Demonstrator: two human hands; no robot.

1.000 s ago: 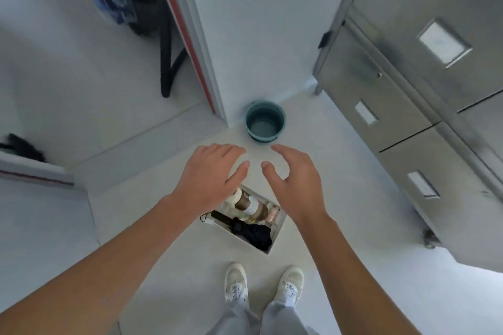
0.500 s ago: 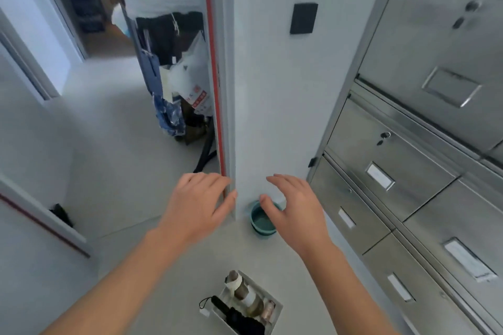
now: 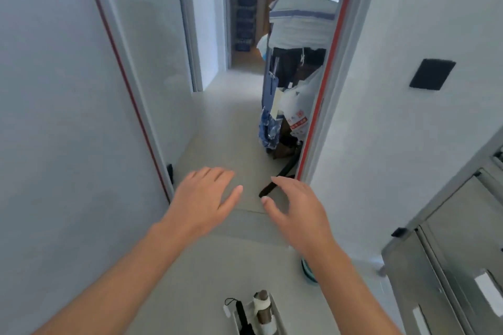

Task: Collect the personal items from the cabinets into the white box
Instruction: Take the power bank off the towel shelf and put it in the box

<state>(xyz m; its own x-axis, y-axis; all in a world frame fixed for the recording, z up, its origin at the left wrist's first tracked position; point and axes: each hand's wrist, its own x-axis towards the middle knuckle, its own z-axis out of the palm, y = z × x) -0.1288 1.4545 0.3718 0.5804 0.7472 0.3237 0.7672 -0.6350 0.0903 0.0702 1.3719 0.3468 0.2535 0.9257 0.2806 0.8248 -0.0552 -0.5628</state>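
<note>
Plainly, the left hand [image 3: 206, 198] and the right hand [image 3: 298, 212] hang out in front, palms down and fingers loosely spread, gripping nothing. I judge they are free because the person is between fetches. The white box [image 3: 279, 319] sits on the smooth, pale floor [image 3: 217, 130] at the bottom edge of view, below the forearms; it is rectangular and thin-walled. Inside it stands a cylindrical bottle [image 3: 262, 307] with a brown cap, beside a slim black umbrella [image 3: 243, 317] with a wrist cord. The cabinets [image 3: 435, 266] at right are brushed grey metal, flat-fronted, with pale label slots.
</note>
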